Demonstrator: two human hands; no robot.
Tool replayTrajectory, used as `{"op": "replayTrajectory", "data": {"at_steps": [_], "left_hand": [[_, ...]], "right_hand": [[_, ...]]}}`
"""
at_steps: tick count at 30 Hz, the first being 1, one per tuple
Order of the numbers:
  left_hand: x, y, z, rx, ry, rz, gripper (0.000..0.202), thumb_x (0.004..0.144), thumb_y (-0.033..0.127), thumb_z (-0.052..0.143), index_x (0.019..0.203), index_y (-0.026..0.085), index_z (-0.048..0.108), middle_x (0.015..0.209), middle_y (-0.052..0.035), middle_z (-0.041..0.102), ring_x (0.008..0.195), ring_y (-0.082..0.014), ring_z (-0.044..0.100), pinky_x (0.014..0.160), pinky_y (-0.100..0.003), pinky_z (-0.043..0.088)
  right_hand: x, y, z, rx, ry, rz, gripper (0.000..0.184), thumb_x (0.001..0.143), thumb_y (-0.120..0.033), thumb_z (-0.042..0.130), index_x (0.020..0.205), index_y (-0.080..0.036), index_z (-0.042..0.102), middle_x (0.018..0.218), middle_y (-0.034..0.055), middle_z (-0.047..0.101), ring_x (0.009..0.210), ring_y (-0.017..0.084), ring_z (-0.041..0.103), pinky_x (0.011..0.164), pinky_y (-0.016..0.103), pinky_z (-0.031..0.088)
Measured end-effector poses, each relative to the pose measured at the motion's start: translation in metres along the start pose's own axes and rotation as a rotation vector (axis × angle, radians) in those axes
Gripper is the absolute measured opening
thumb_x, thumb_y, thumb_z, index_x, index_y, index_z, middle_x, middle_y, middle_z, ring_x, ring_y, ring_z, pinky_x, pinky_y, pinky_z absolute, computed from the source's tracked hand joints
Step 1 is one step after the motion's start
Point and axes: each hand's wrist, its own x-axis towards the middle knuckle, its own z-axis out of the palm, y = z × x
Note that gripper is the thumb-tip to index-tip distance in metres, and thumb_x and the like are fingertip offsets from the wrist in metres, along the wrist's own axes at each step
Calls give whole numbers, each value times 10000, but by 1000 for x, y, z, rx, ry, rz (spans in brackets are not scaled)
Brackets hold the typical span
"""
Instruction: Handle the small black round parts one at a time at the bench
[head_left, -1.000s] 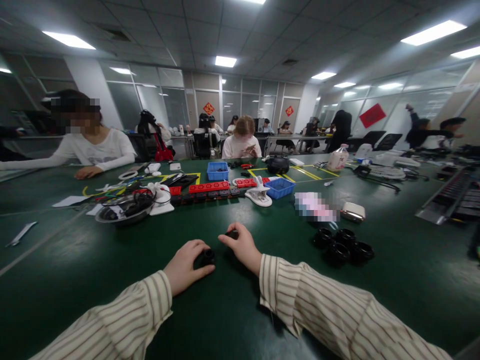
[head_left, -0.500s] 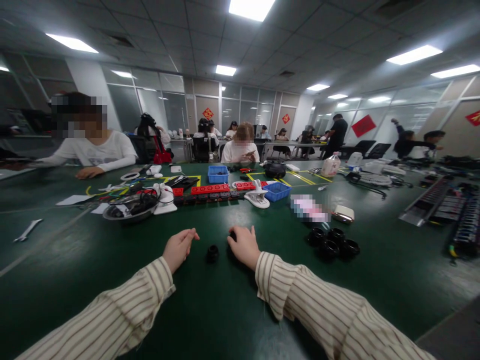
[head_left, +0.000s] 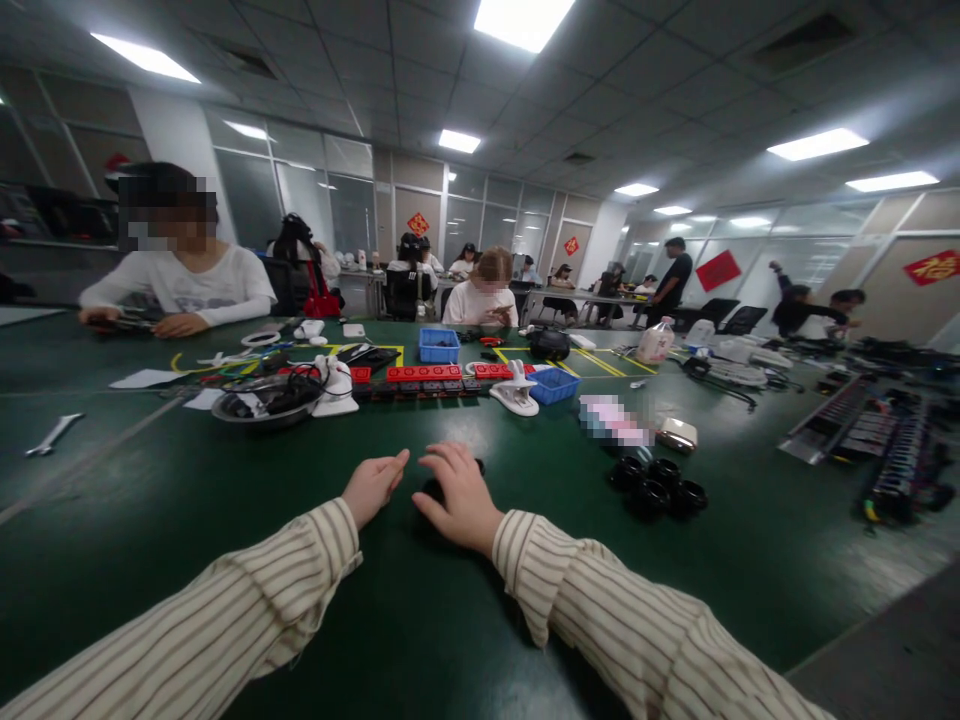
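My left hand (head_left: pixel 373 484) rests on the green table (head_left: pixel 187 520), fingers stretched toward the right and holding nothing. Just beside it, my right hand (head_left: pixel 456 492) lies curled over a small black round part (head_left: pixel 433 490), which shows only as a dark edge under the fingers. A second bit of black (head_left: pixel 478 466) peeks out behind the right hand. Both arms wear striped sleeves. A cluster of black ring parts (head_left: pixel 657 489) sits to the right of my right hand, apart from it.
Further back lie a metal bowl of cables (head_left: pixel 259 405), red power strips (head_left: pixel 424 373), two blue bins (head_left: pixel 553 383), a white clamp (head_left: pixel 516 393) and a silver object (head_left: pixel 677 435). A wrench (head_left: pixel 51 433) lies far left, racks of parts (head_left: pixel 862 430) far right. Other people sit across the table.
My left hand let go of the black part and drew back. My right hand moved left and closed over that part. The view tilted upward.
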Motion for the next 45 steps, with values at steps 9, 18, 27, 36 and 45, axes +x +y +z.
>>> {"op": "replayTrajectory", "data": {"at_steps": [9, 18, 27, 36, 45], "left_hand": [[3, 6, -5, -226, 70, -47, 588, 734, 705, 367, 439, 213, 239, 307, 98, 191, 269, -56, 179, 320, -183, 214], [2, 5, -9, -291, 33, -104, 588, 774, 691, 334, 455, 203, 264, 305, 105, 180, 263, -51, 155, 329, -179, 226], [2, 4, -12, -295, -38, -154, 536, 774, 632, 449, 491, 189, 348, 322, 108, 239, 284, -52, 211, 364, -178, 306], [1, 5, -10, -278, -24, -148, 522, 774, 628, 443, 513, 177, 415, 299, 106, 253, 273, -50, 207, 357, -176, 318], [3, 4, -12, -251, -45, -159, 529, 785, 619, 425, 490, 180, 406, 307, 96, 266, 271, -57, 226, 366, -187, 343]], "right_hand": [[26, -16, 39, 10, -155, -62, 142, 763, -81, 461, 848, -123, 566, 825, 70, 557, 808, 173, 495, 772, 279, 396], [-49, -16, -20, 72, -292, -199, 164, 694, -62, 454, 744, -171, 567, 748, 20, 543, 736, 139, 477, 688, 233, 377], [-164, -7, -116, 80, -250, -9, 212, 814, -110, 282, 772, -197, 470, 731, 52, 515, 696, 162, 463, 584, 271, 362], [-223, 62, -167, -220, -201, 241, 210, 852, -205, 342, 891, -235, 546, 823, 85, 538, 780, 210, 506, 659, 346, 466], [-234, 129, -173, -311, 91, 439, 208, 821, -326, 407, 964, -187, 467, 1037, 115, 430, 912, 215, 489, 792, 382, 476]]}}
